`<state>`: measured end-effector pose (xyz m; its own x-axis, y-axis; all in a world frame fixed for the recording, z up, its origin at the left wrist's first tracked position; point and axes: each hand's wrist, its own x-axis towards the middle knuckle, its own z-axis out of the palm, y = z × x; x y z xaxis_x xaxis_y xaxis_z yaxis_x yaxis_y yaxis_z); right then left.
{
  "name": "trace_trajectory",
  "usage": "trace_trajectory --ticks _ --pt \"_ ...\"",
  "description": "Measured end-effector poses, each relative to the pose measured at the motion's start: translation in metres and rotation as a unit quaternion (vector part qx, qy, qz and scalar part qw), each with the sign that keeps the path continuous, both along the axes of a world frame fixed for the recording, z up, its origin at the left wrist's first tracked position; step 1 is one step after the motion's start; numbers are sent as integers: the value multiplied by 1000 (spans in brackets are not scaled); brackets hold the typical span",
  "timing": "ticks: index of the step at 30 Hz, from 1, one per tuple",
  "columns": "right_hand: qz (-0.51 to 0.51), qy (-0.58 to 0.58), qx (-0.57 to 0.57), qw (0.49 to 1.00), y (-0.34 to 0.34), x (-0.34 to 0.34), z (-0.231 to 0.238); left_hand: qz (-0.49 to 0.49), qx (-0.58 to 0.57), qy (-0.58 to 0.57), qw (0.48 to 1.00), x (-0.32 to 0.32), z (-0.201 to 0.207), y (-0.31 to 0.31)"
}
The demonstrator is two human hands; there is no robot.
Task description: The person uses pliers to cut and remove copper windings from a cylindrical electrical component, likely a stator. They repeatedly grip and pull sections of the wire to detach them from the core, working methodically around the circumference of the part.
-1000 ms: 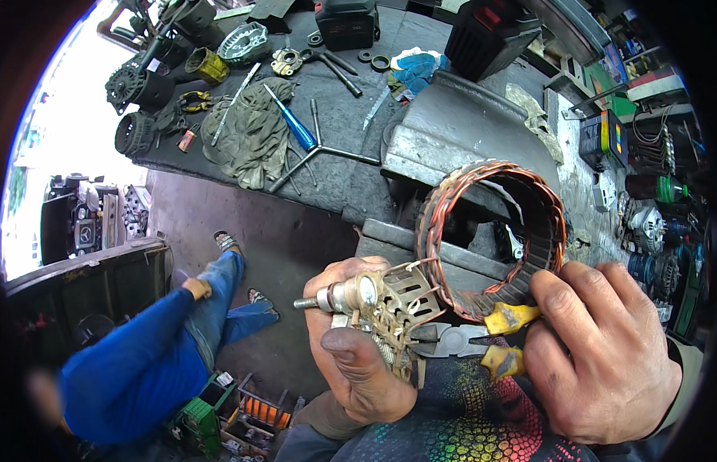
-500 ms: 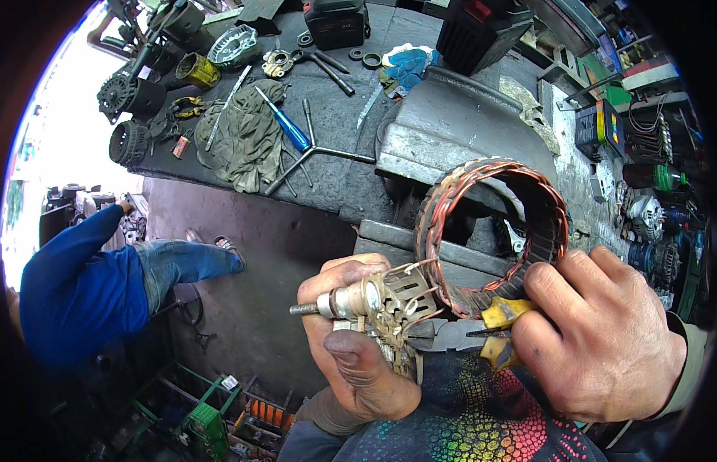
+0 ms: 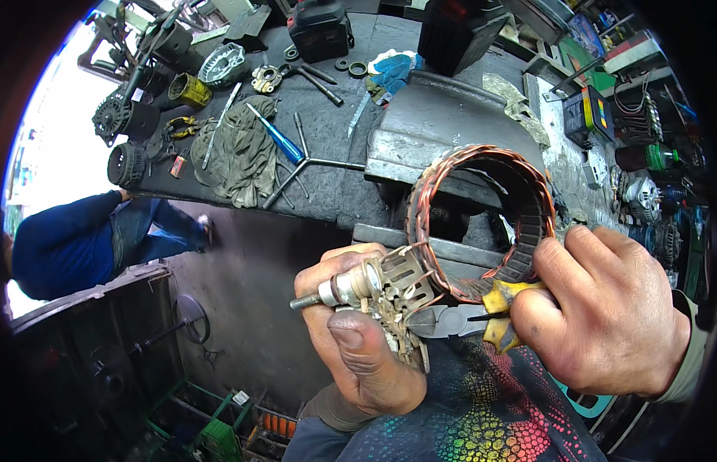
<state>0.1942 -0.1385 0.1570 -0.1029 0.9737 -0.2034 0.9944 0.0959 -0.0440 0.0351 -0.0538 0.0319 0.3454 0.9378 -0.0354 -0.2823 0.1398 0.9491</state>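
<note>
My left hand (image 3: 358, 358) is wrapped around an alternator rectifier (image 3: 401, 286), a tan metal assembly with a slotted plate and a threaded stud pointing left. Yellow-handled pliers (image 3: 453, 321) are gripped in my right hand (image 3: 609, 316). Their jaws reach to the rectifier's right side, by the copper wire ends; the tips are partly hidden there. Just beyond both hands stands the stator (image 3: 418, 219), a ring wound with copper wire. Some of its wire leads run into the rectifier. The fingers of my right hand are close to the ring's lower right edge.
Behind the stator is a large grey metal vise (image 3: 443, 115). On the bench lie a blue-handled screwdriver (image 3: 280, 137), a three-armed wrench (image 3: 304, 160), a crumpled cloth (image 3: 239, 154) and a yellow can (image 3: 190, 91). Alternator parts (image 3: 123, 117) crowd the left end. A person in blue (image 3: 66, 246) is at far left.
The view has shifted slightly. The pliers remain at the rectifier's wires, their jaws a little higher in the picture. The person in blue has changed posture and moved left.
</note>
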Motion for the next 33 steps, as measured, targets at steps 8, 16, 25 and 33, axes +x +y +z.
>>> trace_trajectory --ticks 8,16,25,33 --pt "7 -78 135 988 -3 -13 -8 10 28 -23 999 1 -7 1" --pt "-57 -4 49 997 -10 -17 -1 -3 17 -31 999 -1 -11 2" --pt "-95 97 -71 988 -4 -1 10 -12 10 -8 1000 -4 -10 1" --pt "19 -103 154 982 -5 -10 0 8 15 -16 1000 -3 -8 0"
